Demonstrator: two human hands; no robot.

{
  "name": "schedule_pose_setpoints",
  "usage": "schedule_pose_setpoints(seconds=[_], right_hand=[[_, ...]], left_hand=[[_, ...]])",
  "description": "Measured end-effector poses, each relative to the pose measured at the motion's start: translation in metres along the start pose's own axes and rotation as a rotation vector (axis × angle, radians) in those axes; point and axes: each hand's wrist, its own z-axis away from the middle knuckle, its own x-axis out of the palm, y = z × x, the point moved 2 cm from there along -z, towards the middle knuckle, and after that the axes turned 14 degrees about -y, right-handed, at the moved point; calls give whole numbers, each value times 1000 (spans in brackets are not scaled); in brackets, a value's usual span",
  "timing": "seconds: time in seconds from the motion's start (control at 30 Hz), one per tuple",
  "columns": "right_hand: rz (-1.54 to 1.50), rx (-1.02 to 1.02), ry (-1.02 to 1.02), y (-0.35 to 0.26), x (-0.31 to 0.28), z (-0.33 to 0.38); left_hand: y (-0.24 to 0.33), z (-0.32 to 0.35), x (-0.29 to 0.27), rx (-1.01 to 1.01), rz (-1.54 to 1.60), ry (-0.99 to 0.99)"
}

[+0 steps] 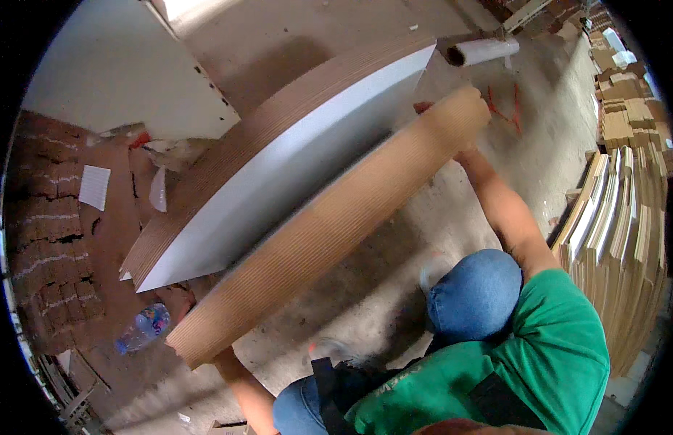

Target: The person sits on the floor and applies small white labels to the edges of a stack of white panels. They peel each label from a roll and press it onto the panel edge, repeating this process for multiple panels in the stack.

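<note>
A thick stack of brown cardboard sheets (pixel 329 232) slants across the middle, its layered edges facing up. At its lower left end my left hand (pixel 223 357) is closed around it, the fingers partly hidden on the far side. My right hand (pixel 464 155) grips the upper right end, with fingertips showing beyond the far edge. Right behind lies a larger cardboard stack (pixel 307 138) with a white face. Whether the two stacks touch cannot be told.
A clear plastic bottle (pixel 144 328) lies at the left. Behind stand a pale panel (pixel 126 72) and a film-wrapped roll (pixel 489 52); red string (pixel 505 112) lies nearby. Cardboard stacks line the left (pixel 50 217) and right (pixel 619 239). My bent knees (pixel 476 293) are close below.
</note>
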Motion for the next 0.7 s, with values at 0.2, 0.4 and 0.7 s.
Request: schedule_pose_setpoints(seconds=[0.2, 0.4, 0.7], right_hand=[[31, 73, 28, -2, 15, -22], [-348, 99, 268, -18, 53, -45], [-326, 273, 575, -55, 68, -2]], left_hand=[[-20, -4, -28, -103, 105, 26], [-11, -31, 6, 87, -70, -67], [57, 0, 56, -180, -32, 164]])
